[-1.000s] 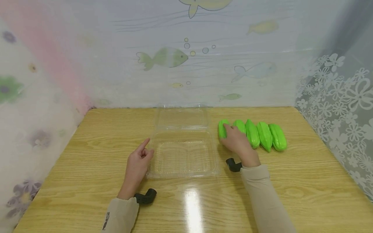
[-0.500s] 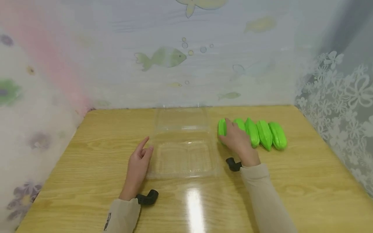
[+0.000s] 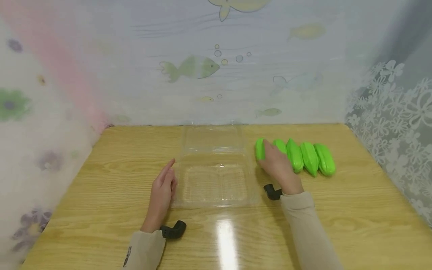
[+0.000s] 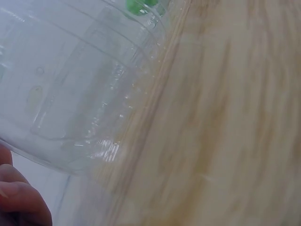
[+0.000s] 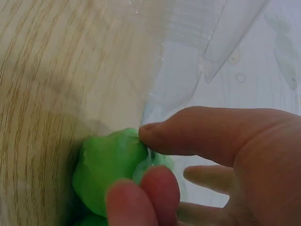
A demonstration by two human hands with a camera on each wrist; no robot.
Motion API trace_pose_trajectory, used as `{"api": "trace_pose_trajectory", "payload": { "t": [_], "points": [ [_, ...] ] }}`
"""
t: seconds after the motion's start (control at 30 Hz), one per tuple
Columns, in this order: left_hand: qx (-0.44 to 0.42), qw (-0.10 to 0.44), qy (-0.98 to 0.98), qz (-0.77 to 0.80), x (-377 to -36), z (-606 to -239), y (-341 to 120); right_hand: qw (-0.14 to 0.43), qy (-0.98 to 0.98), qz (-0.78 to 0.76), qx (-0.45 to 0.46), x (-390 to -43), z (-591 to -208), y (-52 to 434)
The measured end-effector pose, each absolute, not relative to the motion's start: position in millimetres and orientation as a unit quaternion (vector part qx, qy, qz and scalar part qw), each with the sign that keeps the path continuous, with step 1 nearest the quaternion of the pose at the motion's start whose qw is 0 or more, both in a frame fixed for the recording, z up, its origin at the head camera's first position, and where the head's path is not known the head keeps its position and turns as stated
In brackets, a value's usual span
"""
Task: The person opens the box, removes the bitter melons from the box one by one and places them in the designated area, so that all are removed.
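Five glossy ridged green fruits [image 3: 297, 159]; right hand [image 3: 278, 168] pinches the leftmost.

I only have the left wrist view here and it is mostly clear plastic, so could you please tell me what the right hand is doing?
Observer: The right hand pinches the leftmost green fruit between thumb and fingers.
Operator: Thank you. Are there more of them?
Observer: Five in a row on the table, right of the clear container.
Operator: Is anything inside the container?
Observer: Nothing; its lid lies open toward the back wall.
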State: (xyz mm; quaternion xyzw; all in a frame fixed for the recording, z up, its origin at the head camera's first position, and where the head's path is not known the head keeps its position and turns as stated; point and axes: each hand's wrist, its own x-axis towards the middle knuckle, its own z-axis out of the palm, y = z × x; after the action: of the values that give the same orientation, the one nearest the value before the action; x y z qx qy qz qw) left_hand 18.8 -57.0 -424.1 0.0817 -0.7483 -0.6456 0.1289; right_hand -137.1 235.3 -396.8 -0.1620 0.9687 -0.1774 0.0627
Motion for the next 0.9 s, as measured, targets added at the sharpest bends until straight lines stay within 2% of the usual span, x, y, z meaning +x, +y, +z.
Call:
{"api": "trace_pose_trajectory", "payload": {
  "t": [0.2,0.43,0.67,0.9],
  "points": [
    [0.09,0.12,-0.725,-0.672,19,-428,-57,0.048,0.968,-0.18,-0.167,-140,-394,233],
    [0.123,0.112,-0.744,-0.647,11,-439,-63,0.071,0.966,-0.189,-0.163,-140,-392,235],
    [0.145,0.134,-0.765,-0.613,7,-455,-68,0.068,0.967,-0.174,-0.174,-137,-393,235],
    [0.142,0.147,-0.764,-0.612,5,-453,-66,0.06,0.965,-0.182,-0.178,-140,-394,235]
  ]
}}
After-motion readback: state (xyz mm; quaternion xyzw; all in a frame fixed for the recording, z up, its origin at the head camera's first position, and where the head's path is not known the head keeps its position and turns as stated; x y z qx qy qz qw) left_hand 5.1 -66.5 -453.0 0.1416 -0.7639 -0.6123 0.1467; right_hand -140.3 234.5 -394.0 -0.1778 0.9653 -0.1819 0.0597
